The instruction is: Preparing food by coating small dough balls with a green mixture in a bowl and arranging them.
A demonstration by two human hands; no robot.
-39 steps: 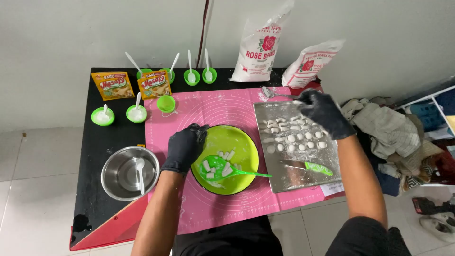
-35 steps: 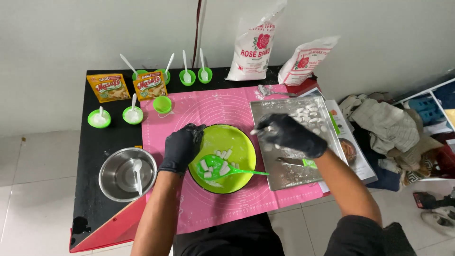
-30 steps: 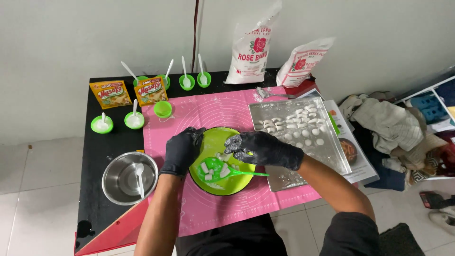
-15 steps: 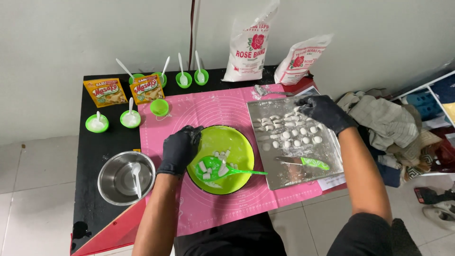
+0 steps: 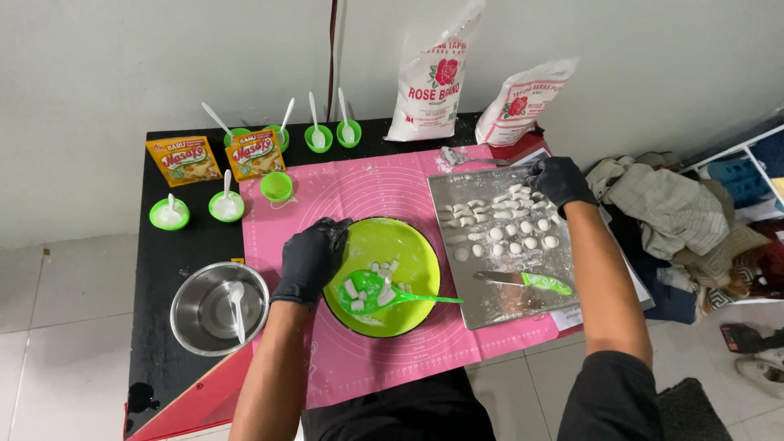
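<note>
The left hand [image 5: 312, 260], black-gloved, had its grip curled over the rim of the green bowl [image 5: 412, 241], which held white dough pieces [image 5: 384, 268] and a green slotted spoon [image 5: 392, 296]. The right hand [image 5: 558, 181] rested at the far corner of the steel tray [image 5: 523, 302], fingers bent together; whether they pinched anything could not be told. The tray carried small dough balls [image 5: 513, 233] and a green-handled knife [image 5: 527, 282]. Two white flour bags [image 5: 433, 77] leaned against the wall, two orange sachets [image 5: 220, 158] lay far left. The pink mat [image 5: 384, 184] lay bare between them.
</note>
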